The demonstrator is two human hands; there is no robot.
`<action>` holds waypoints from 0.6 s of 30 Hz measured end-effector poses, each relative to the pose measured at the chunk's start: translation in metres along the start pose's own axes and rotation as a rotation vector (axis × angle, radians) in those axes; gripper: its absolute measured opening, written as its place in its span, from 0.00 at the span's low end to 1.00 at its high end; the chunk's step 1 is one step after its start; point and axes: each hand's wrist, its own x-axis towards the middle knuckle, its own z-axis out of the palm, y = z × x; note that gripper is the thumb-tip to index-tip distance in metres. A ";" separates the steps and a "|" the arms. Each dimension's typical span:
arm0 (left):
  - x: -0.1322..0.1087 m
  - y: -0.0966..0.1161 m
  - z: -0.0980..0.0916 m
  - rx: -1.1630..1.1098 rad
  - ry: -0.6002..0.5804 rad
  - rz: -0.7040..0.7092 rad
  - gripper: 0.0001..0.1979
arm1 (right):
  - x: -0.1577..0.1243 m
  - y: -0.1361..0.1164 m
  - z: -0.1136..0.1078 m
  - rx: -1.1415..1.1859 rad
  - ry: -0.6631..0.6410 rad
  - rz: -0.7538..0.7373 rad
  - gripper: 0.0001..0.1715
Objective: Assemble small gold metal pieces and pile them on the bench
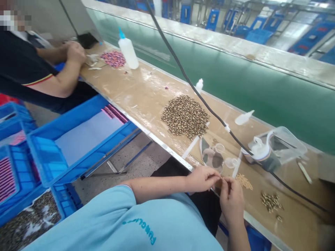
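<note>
Just over the table's front edge, my left hand (pixel 202 178) and my right hand (pixel 231 197) meet fingertip to fingertip. Both are closed in a pinch around something too small to make out. Beyond the right hand lies a small heap of tan pieces (pixel 244 181). Farther right is a small group of brass-coloured metal pieces (pixel 271 201). Behind my left hand sit a small clear round dish (pixel 231 162) and a clear ring-like cup (pixel 219 148). A large pile of brass-coloured, ring-like metal pieces (pixel 185 116) spreads over the brown table covering (pixel 146 101).
A black cable (pixel 180 64) slants across the table. A white bottle with a blue tip (pixel 128 50), a small dropper bottle (pixel 244 118) and a clear plastic container (pixel 288 143) stand or lie there. At left, a co-worker's hands (pixel 75 52) are near pink-purple pieces. A blue tray (pixel 47 160) adjoins the table.
</note>
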 end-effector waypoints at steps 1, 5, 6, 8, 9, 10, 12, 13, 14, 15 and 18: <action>-0.001 0.000 -0.001 0.007 -0.004 0.016 0.09 | 0.001 0.002 0.000 -0.010 0.009 0.002 0.25; -0.006 0.002 -0.017 0.071 0.086 0.136 0.09 | 0.003 0.010 0.001 -0.038 0.034 0.009 0.29; -0.006 0.003 -0.027 0.113 0.135 0.177 0.09 | 0.003 0.011 0.001 -0.044 0.034 0.020 0.30; -0.004 0.004 -0.053 0.234 0.251 0.229 0.08 | 0.003 0.014 0.001 -0.051 0.031 0.055 0.32; -0.002 0.003 -0.069 0.305 0.313 0.215 0.07 | 0.003 0.015 0.001 -0.053 0.028 0.073 0.33; 0.000 0.003 -0.084 0.381 0.410 0.189 0.07 | 0.003 0.015 0.001 -0.054 0.027 0.088 0.34; 0.005 0.001 -0.112 0.521 0.558 0.110 0.07 | 0.003 0.016 0.001 -0.050 0.025 0.104 0.34; 0.007 0.000 -0.123 0.575 0.607 0.072 0.07 | 0.003 0.016 0.001 -0.045 0.025 0.106 0.34; 0.008 -0.001 -0.132 0.621 0.645 0.046 0.07 | 0.003 0.017 0.002 -0.040 0.025 0.107 0.33; 0.009 -0.002 -0.138 0.659 0.664 0.026 0.07 | 0.003 0.017 0.002 -0.034 0.030 0.108 0.33; 0.010 -0.004 -0.142 0.727 0.634 -0.006 0.07 | 0.003 0.018 0.003 -0.023 0.052 0.101 0.30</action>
